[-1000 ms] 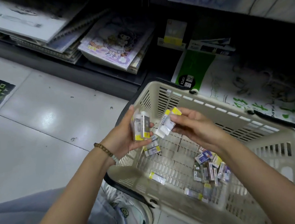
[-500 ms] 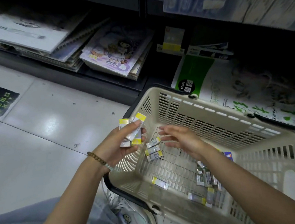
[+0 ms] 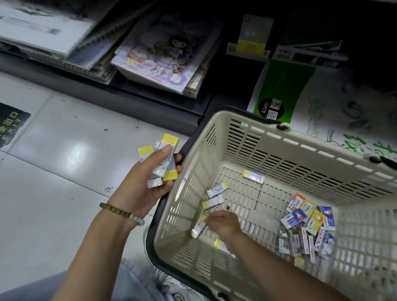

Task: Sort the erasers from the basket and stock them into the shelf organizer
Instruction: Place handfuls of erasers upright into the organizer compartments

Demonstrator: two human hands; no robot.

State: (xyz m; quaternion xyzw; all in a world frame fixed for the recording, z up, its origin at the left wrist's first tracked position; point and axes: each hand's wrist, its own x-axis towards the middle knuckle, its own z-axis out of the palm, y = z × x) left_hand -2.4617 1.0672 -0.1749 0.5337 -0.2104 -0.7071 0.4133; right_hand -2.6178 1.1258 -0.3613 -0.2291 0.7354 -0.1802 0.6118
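While the left hand (image 3: 145,191) grips a bundle of erasers (image 3: 165,154) with yellow ends just outside the basket (image 3: 290,137), the right hand (image 3: 222,223) is low inside it. Its fingers (image 3: 212,216) are curled and pinch a single eraser (image 3: 198,228) on the bottom. A mixed pile (image 3: 305,224) lies further right.

— Any room in the basket (image 3: 292,157)?
— Open from above. Its bottom lies bare in the middle, between the yellow erasers (image 3: 212,202) at left and the pile (image 3: 307,224) at right.
— The sides?
— Slatted walls all round; the right hand (image 3: 221,222) fills the near-left corner.
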